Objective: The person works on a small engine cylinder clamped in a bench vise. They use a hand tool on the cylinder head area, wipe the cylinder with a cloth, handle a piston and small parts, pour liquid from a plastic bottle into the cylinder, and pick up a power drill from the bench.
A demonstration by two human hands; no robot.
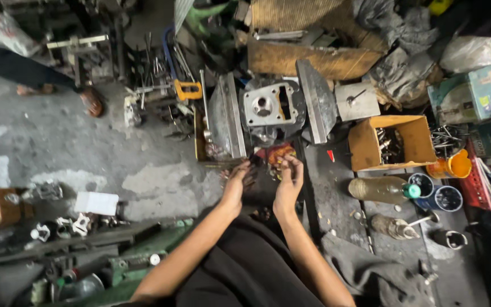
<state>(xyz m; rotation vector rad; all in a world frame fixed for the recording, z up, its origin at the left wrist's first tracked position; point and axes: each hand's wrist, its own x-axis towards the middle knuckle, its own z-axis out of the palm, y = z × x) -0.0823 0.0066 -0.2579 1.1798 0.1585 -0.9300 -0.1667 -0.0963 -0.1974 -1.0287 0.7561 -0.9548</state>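
Two bare hands meet over a small red-and-orange packet on a grimy workshop floor, just below a clamped grey metal engine cylinder head.

The left hand (237, 181) lies flat, fingers spread and pointing up the floor, beside the small red-and-orange packet (278, 154); whether it grips anything cannot be told. The right hand (290, 177) curls its fingers onto the packet's lower edge, seemingly pinching it, though the grip is partly hidden. Just above, the grey metal engine cylinder head (268, 108) sits between two slanted steel plates. Toward the floor's right edge stand an open yellow cardboard box of metal parts (394, 142) and a lying plastic bottle with a green cap (383, 189). An orange-handled hacksaw (184, 85) lies up left.
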